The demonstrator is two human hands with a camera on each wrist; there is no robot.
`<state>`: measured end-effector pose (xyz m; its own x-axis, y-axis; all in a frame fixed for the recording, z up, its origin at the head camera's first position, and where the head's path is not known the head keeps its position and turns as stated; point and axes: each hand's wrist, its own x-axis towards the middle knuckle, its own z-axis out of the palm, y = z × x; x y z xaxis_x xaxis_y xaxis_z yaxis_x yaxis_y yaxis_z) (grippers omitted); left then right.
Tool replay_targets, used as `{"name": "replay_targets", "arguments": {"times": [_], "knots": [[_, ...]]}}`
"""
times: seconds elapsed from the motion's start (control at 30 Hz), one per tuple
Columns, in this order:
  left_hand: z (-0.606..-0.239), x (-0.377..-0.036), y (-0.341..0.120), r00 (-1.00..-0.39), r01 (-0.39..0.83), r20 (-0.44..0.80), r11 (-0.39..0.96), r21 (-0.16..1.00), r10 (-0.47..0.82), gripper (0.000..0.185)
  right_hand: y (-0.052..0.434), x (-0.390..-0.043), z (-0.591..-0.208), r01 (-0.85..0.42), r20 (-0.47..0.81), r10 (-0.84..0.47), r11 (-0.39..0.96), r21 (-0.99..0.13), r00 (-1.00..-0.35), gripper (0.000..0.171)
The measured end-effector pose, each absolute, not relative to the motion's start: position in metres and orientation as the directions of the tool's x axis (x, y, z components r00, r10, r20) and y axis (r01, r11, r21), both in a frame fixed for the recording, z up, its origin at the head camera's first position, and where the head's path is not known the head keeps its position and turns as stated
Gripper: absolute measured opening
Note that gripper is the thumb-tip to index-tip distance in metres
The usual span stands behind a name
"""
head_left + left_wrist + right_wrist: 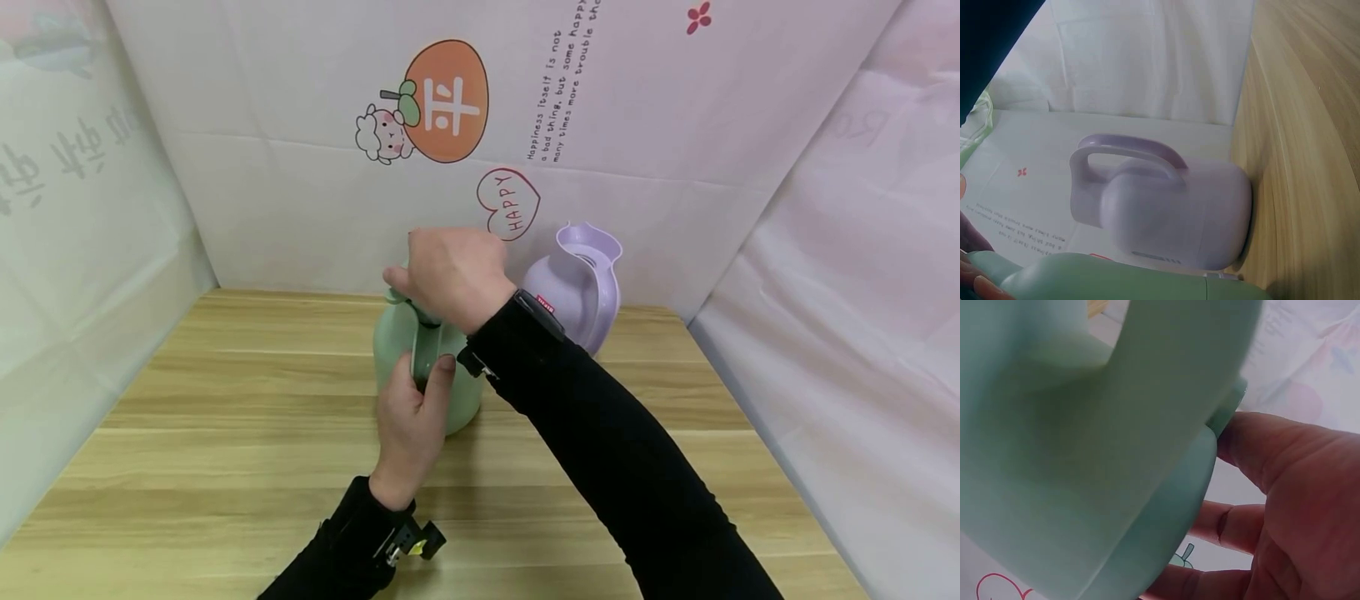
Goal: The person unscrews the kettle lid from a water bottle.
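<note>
A pale green thermos jug [390,346] stands on the wooden table, its handle turned toward me. My left hand [408,425] grips that handle [424,350] from the near side. Over the jug's top, my right hand [459,275] pinches the green lid [397,295]; most of the lid is hidden under it in the head view. Seen by the right wrist, the thumb [1250,447] presses a small green edge while fingers reach under the spout side. Along the bottom of the left wrist view runs the green jug's side [1116,278].
A lilac thermos jug [543,283] stands just right of and behind the green one, partly behind my right wrist. Printed white sheets [300,200] rise at the back and both sides of the wooden table [225,417].
</note>
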<state>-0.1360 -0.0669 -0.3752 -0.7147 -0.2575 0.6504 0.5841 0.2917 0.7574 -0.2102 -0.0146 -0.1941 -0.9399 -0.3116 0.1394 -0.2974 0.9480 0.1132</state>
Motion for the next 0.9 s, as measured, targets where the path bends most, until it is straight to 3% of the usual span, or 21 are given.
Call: {"name": "replay_targets", "arguments": {"times": [0.33, 0.57, 0.9], "knots": [[-0.375, -0.136, -0.067, -0.709, 0.58, 0.652, 0.304, 0.756, -0.267, 0.03, -0.009, -0.216, -0.19, -0.365, 0.079, -0.369, 0.929, 0.06, -0.926, 0.035], [-0.374, -0.136, -0.067, -0.712, 0.585, 0.653, 0.296, 0.755, -0.258, 0.031, -0.001, -0.218, -0.188, -0.45, 0.078, -0.446, 0.893, -0.032, -0.891, 0.016], [-0.373, -0.135, -0.067, -0.741, 0.545, 0.614, 0.29, 0.787, -0.274, 0.026, 0.008, -0.224, -0.188, -0.548, 0.062, -0.545, 0.831, -0.097, -0.836, 0.026]]}}
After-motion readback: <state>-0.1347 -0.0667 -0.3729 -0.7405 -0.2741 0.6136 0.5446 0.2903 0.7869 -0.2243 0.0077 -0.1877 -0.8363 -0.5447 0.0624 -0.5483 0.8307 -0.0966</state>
